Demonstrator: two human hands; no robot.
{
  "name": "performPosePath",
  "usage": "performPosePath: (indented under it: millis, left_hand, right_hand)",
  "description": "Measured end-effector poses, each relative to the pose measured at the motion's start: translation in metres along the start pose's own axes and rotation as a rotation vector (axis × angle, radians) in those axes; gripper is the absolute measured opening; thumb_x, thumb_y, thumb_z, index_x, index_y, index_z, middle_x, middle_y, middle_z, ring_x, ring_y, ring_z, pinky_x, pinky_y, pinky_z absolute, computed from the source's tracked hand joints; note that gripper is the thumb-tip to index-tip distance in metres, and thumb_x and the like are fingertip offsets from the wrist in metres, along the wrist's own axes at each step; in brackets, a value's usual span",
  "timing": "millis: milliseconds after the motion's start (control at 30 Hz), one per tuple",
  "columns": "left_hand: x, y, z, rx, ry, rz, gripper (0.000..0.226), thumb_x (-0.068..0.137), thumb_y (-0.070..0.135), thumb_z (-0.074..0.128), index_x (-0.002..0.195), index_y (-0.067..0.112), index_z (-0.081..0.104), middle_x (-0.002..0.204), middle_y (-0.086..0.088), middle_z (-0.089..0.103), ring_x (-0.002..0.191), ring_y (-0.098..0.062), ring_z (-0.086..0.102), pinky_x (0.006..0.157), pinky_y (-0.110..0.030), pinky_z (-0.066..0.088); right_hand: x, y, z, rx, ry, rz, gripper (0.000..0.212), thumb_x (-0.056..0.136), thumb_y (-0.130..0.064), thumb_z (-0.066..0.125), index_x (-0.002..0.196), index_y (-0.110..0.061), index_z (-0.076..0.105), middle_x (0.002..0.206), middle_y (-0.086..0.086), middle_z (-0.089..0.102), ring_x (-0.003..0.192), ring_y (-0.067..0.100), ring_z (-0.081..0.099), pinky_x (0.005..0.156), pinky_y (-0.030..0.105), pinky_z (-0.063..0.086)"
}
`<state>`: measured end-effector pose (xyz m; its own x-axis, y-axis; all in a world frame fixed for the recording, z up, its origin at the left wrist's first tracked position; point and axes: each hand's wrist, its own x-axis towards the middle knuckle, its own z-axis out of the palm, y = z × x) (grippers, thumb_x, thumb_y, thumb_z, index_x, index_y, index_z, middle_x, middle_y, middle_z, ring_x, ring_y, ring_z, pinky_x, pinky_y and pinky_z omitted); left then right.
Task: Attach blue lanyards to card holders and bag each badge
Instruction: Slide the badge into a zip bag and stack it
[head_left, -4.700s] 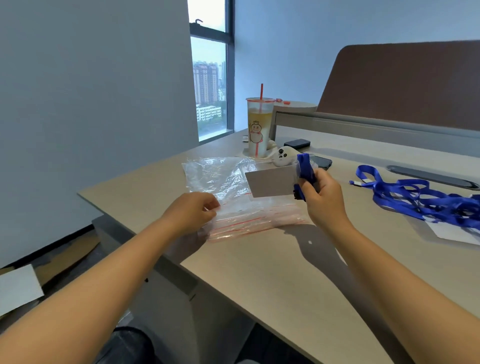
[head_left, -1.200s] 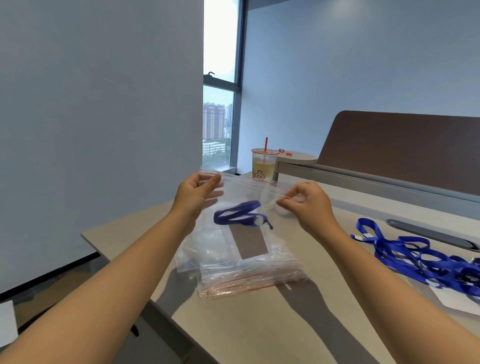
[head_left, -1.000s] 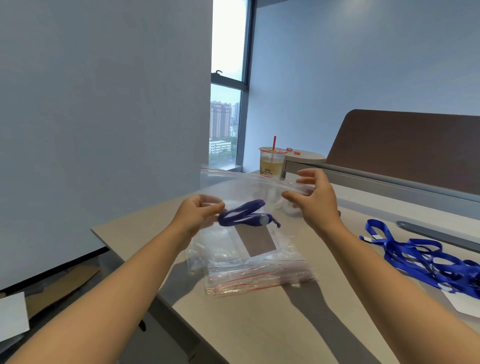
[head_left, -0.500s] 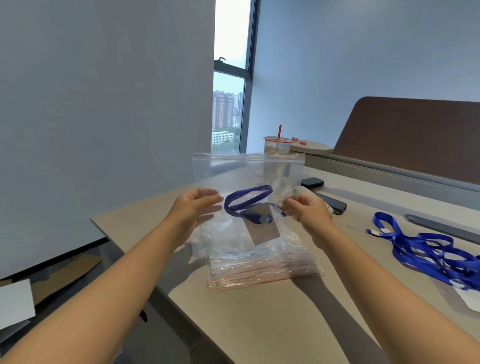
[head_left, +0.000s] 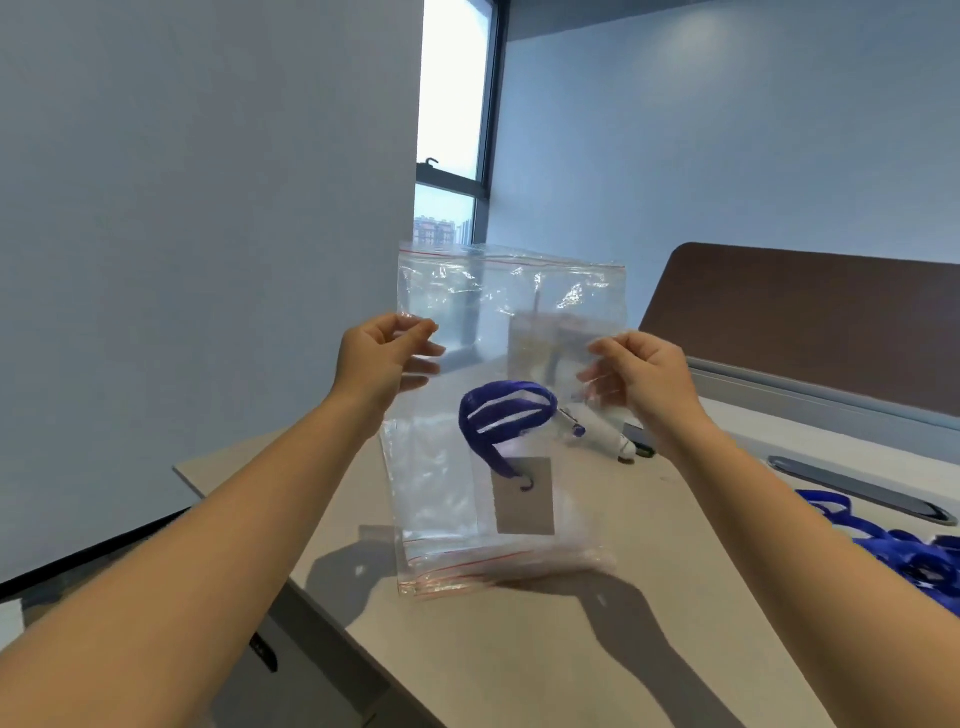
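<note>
I hold a clear zip bag (head_left: 441, 467) upright in the air over the desk. My left hand (head_left: 382, 358) pinches its left side, and my right hand (head_left: 641, 371) pinches its right side. Inside the bag hangs a badge: a looped blue lanyard (head_left: 501, 415) clipped to a grey card holder (head_left: 524, 501) that sits near the bag's bottom. The bag's red zip line runs along the top edge. A stack of further clear zip bags (head_left: 498, 571) lies flat on the desk (head_left: 597, 649) below.
A pile of blue lanyards (head_left: 904, 551) lies at the desk's right edge of view. A drink cup (head_left: 535, 343) shows blurred through the bag. A dark slot cover (head_left: 857, 491) and a brown partition (head_left: 810, 322) stand behind. The desk's left edge drops to the floor.
Both hands have lifted the bag with the badge higher, off the stack. The badge has slid down toward the bag's bottom. The view has tilted upward.
</note>
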<state>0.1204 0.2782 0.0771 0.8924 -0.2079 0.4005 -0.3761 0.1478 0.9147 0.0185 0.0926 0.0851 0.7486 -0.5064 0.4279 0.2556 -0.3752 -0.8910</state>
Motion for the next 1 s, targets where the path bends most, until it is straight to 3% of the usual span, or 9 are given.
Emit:
performPosePath:
  millis: [167, 300, 433, 567, 667, 767, 833, 933, 1000]
  left_hand:
    - [-0.011, 0.027, 0.021, -0.059, -0.141, 0.061, 0.014, 0.092, 0.013, 0.047, 0.104, 0.016, 0.054, 0.078, 0.002, 0.060, 0.059, -0.012, 0.057, 0.050, -0.012, 0.050]
    - [-0.024, 0.043, 0.050, -0.116, -0.205, 0.125, 0.027, 0.090, 0.011, 0.050, 0.117, 0.016, 0.050, 0.079, 0.003, 0.062, 0.044, -0.003, 0.058, 0.049, -0.012, 0.051]
    - [-0.043, 0.058, 0.089, -0.237, -0.310, 0.132, 0.044, 0.088, 0.007, 0.052, 0.129, 0.017, 0.041, 0.080, -0.001, 0.063, 0.041, -0.003, 0.057, 0.044, -0.012, 0.049]
    - [-0.075, 0.067, 0.133, -0.315, -0.460, 0.132, 0.060, 0.086, 0.003, 0.055, 0.138, 0.020, 0.030, 0.087, -0.006, 0.064, 0.048, -0.004, 0.052, 0.041, -0.012, 0.043]
    - [-0.104, 0.071, 0.163, -0.319, -0.538, 0.172, 0.056, 0.086, 0.000, 0.054, 0.132, 0.024, 0.036, 0.115, -0.014, 0.059, 0.062, -0.008, 0.054, 0.041, -0.011, 0.043]
    - [-0.129, 0.076, 0.190, -0.354, -0.643, 0.153, 0.033, 0.087, 0.000, 0.053, 0.118, 0.008, 0.053, 0.095, -0.005, 0.064, 0.064, -0.010, 0.054, 0.046, -0.012, 0.044]
    - [-0.145, 0.083, 0.207, -0.389, -0.714, 0.126, 0.029, 0.087, 0.001, 0.054, 0.115, 0.002, 0.057, 0.084, 0.002, 0.063, 0.061, -0.005, 0.056, 0.050, -0.013, 0.044]
    - [-0.170, 0.100, 0.232, -0.476, -0.844, 0.072, 0.032, 0.085, -0.001, 0.055, 0.117, 0.006, 0.055, 0.087, 0.008, 0.061, 0.061, -0.001, 0.058, 0.061, -0.016, 0.046]
    - [-0.187, 0.108, 0.252, -0.490, -0.949, 0.043, 0.041, 0.083, -0.006, 0.055, 0.121, 0.009, 0.052, 0.095, 0.011, 0.058, 0.068, -0.004, 0.057, 0.061, -0.019, 0.043]
  right_hand:
    - [-0.018, -0.025, -0.029, 0.043, 0.125, -0.040, 0.017, 0.095, -0.011, 0.041, 0.101, -0.009, 0.057, 0.063, 0.002, 0.062, 0.037, 0.002, 0.051, 0.040, 0.013, 0.042]
    - [-0.039, -0.041, -0.064, 0.027, 0.234, -0.090, 0.028, 0.093, -0.007, 0.043, 0.121, -0.008, 0.048, 0.073, 0.003, 0.061, 0.035, 0.000, 0.048, 0.038, 0.012, 0.041]
    - [-0.069, -0.055, -0.105, -0.033, 0.377, -0.143, 0.051, 0.090, -0.005, 0.048, 0.137, -0.019, 0.033, 0.083, -0.003, 0.063, 0.035, 0.001, 0.049, 0.039, 0.011, 0.042]
    - [-0.107, -0.060, -0.154, -0.161, 0.495, -0.124, 0.038, 0.092, -0.001, 0.043, 0.126, -0.016, 0.050, 0.110, 0.006, 0.060, 0.035, 0.000, 0.049, 0.038, 0.009, 0.041]
    - [-0.139, -0.064, -0.186, -0.247, 0.572, -0.104, 0.032, 0.093, 0.000, 0.040, 0.120, -0.010, 0.055, 0.113, 0.002, 0.057, 0.036, -0.002, 0.051, 0.039, 0.008, 0.040]
    - [-0.174, -0.072, -0.212, -0.307, 0.656, -0.112, 0.032, 0.092, -0.002, 0.043, 0.121, -0.008, 0.053, 0.111, 0.000, 0.056, 0.037, -0.002, 0.053, 0.038, 0.008, 0.040]
    - [-0.196, -0.081, -0.228, -0.324, 0.702, -0.121, 0.034, 0.089, -0.002, 0.049, 0.123, -0.006, 0.052, 0.110, 0.003, 0.055, 0.036, -0.001, 0.053, 0.038, 0.009, 0.040]
    - [-0.227, -0.096, -0.252, -0.379, 0.760, -0.125, 0.041, 0.085, -0.004, 0.057, 0.125, -0.007, 0.050, 0.111, 0.007, 0.055, 0.039, -0.002, 0.054, 0.039, 0.009, 0.041]
    - [-0.246, -0.103, -0.272, -0.402, 0.797, -0.115, 0.047, 0.083, -0.005, 0.060, 0.128, -0.006, 0.047, 0.120, 0.013, 0.055, 0.048, 0.004, 0.058, 0.040, 0.008, 0.042]
